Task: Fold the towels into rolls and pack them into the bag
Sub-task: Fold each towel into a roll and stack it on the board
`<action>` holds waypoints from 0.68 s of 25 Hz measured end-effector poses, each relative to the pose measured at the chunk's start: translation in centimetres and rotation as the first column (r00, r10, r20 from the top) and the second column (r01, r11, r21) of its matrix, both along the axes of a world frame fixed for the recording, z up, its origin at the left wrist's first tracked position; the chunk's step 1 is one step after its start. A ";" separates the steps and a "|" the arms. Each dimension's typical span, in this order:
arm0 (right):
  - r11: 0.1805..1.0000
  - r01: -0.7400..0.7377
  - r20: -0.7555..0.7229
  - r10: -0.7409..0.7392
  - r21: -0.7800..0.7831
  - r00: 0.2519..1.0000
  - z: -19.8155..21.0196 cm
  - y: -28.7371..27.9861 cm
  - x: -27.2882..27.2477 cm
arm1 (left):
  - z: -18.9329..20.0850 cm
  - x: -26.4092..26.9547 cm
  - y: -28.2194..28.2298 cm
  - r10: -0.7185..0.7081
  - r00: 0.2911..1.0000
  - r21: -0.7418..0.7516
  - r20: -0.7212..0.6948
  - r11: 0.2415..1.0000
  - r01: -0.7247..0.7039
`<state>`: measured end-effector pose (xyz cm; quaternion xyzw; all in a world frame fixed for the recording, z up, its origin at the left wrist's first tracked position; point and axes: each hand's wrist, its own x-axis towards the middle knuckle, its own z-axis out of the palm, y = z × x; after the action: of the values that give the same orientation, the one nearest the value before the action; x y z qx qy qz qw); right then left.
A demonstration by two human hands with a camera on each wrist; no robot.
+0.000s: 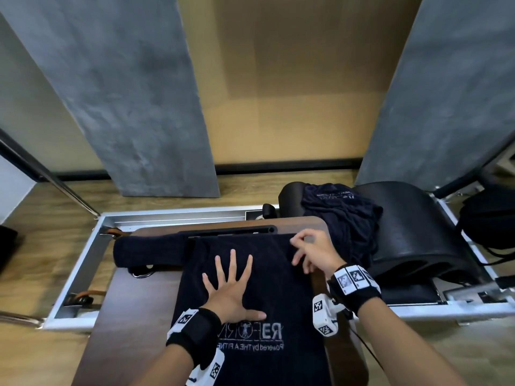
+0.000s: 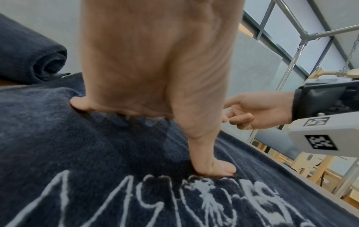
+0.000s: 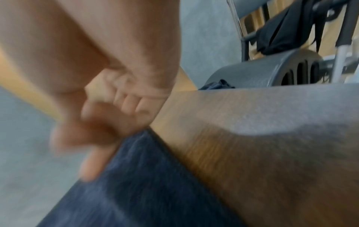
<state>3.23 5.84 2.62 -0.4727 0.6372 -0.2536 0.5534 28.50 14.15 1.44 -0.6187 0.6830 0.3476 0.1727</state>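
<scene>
Fingers (image 1: 233, 263) of the left hand (image 1: 228, 293) are spread flat on the navy towel (image 1: 264, 302) laid on the brown board (image 1: 139, 302), while the right hand (image 1: 315, 253), loosely curled and holding nothing, hovers at the towel's right edge, beside bare board.

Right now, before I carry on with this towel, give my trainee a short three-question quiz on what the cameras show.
1. True or false: the left hand lies flat, fingers spread, on the flat towel.
2. Where is the rolled towel relative to the flat one? A) on its far left, on the wooden board; B) on top of it; C) on the floor.
3. Fill in: the unfolded towels are heaped on a black padded ____.

Key:
1. True.
2. A.
3. Barrel. Note that the right hand hovers by the flat towel's far right corner, fingers loosely curled; a grip cannot be told.
</scene>
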 end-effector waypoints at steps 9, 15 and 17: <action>0.993 -0.111 -0.100 0.114 0.039 0.988 -1.0 3.9 -0.9 | -1.6 -1.1 0.8 -0.025 0.977 -0.323 -0.212 0.945 -0.046; 0.997 -0.062 -0.109 0.066 0.043 0.992 -1.8 4.0 -2.2 | -0.9 0.2 -1.0 0.313 0.893 -0.548 -0.322 0.708 -0.446; 0.998 -0.049 -0.119 0.053 0.037 0.991 -1.9 3.8 -2.2 | -0.6 1.5 -1.9 0.413 0.879 -0.540 -0.240 0.695 -0.474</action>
<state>1.03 9.64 0.71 -0.4937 0.6612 -0.1995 0.5284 30.03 12.20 0.84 -0.7691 0.5941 0.1825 -0.1490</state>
